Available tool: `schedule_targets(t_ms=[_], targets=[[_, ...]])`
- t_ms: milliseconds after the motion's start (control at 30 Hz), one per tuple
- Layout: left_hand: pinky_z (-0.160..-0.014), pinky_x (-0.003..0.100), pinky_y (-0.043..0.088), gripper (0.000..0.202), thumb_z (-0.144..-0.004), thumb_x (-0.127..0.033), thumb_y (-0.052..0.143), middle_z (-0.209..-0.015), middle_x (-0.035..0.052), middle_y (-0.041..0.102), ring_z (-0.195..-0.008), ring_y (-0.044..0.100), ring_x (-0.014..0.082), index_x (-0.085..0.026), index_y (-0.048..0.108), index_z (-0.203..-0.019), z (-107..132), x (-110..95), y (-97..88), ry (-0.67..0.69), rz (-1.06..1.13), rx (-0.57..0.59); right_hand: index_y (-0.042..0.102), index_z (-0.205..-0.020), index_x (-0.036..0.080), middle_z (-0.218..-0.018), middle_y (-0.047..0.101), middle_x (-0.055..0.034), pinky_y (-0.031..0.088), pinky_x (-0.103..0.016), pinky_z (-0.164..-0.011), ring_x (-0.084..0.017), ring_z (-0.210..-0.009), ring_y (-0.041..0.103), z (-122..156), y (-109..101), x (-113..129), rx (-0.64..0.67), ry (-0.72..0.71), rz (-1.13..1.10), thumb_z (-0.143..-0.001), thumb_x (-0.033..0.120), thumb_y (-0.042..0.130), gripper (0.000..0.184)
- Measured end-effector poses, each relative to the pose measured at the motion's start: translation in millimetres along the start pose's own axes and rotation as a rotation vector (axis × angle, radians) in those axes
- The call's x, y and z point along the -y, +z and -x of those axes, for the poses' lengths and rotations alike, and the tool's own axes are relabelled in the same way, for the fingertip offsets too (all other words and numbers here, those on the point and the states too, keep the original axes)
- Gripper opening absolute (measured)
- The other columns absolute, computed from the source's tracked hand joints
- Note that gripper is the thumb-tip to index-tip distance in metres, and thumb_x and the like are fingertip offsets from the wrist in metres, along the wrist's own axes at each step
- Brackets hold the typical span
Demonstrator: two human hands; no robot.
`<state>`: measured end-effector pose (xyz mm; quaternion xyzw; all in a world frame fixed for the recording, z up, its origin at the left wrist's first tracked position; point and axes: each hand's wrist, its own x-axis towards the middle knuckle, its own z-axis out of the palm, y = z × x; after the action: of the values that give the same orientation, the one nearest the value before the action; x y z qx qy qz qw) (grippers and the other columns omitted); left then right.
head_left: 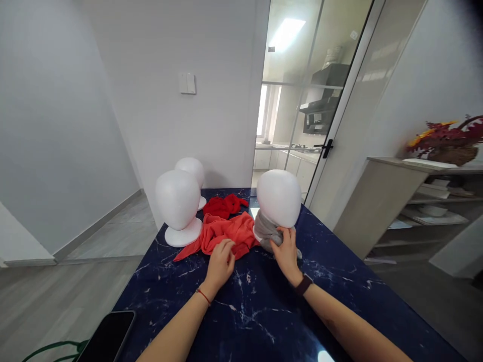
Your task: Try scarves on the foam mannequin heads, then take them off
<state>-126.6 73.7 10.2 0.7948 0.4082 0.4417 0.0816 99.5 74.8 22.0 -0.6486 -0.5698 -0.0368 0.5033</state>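
Note:
Three white foam mannequin heads stand on a dark blue marbled table [264, 311]. The right head [278, 197] has a grey scarf [266, 230] wound round its neck. My right hand [287, 252] is closed on the scarf's front, at the base of that head. My left hand [221, 261] rests with curled fingers on the near edge of an orange-red scarf [226, 232] lying between the heads. A darker red scarf [224, 205] lies bunched behind it. The left head [178, 201] and the one behind it [191, 170] are bare.
A black phone [107, 336] lies at the table's near left corner, beside a green cable [53, 348]. A glass sliding door [320, 110] to a kitchen is behind the table. A shelf unit [411, 201] with a basket of red flowers [449, 141] stands at right.

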Motion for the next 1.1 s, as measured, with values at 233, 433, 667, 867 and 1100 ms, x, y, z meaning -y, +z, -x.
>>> schedule_targets(t_ms=[233,433,667,867,1100], targets=[[-0.109,0.039,0.033,0.052,-0.087,-0.012,0.038,-0.139,0.0069,0.041,-0.13,0.038,0.0183,-0.026,0.034,-0.137,12,-41,35.6,0.028,0.286,0.199,0.046,-0.118,0.02,-0.11,0.057,-0.0096,0.05,-0.034,-0.078,-0.02,-0.087,0.059,54,-14,25,0.271,-0.069,-0.284,-0.082,0.031,0.056,0.039],[-0.102,0.039,0.039,0.039,-0.087,-0.016,0.041,-0.122,0.0085,0.054,-0.115,0.05,0.0184,-0.022,0.044,-0.125,7,-38,46.4,0.004,0.307,0.202,0.055,-0.1,0.02,-0.092,0.066,-0.0053,0.048,-0.03,-0.075,-0.018,-0.085,0.063,46,-17,17,0.312,-0.094,-0.313,-0.088,0.021,0.04,0.019],[-0.075,0.03,0.045,0.022,-0.07,-0.012,0.052,-0.084,0.0015,0.057,-0.077,0.054,0.0156,-0.017,0.052,-0.091,-14,-36,67.7,-0.288,0.401,0.184,0.06,-0.084,0.02,-0.083,0.065,-0.0036,0.045,-0.03,-0.075,-0.019,-0.082,0.059,44,-19,14,0.341,-0.201,-0.088,-0.082,0.011,0.042,0.02],[-0.063,0.023,0.038,0.011,-0.068,-0.013,0.048,-0.072,-0.0036,0.048,-0.067,0.046,0.0115,-0.018,0.048,-0.077,-10,-28,62.0,-0.346,0.667,0.192,0.061,-0.099,0.02,-0.102,0.066,-0.0055,0.042,-0.036,-0.089,-0.022,-0.101,0.056,36,-22,13,0.329,-0.253,-0.017,-0.083,0.012,0.045,0.024],[-0.062,0.024,0.037,0.014,-0.062,-0.008,0.042,-0.068,-0.0036,0.04,-0.066,0.041,0.0117,-0.02,0.038,-0.069,-10,-20,59.9,-0.337,0.727,0.257,0.06,-0.11,0.024,-0.117,0.062,-0.0063,0.039,-0.041,-0.085,-0.025,-0.11,0.051,44,-23,15,0.382,-0.275,0.171,-0.08,0.013,0.049,0.033]])
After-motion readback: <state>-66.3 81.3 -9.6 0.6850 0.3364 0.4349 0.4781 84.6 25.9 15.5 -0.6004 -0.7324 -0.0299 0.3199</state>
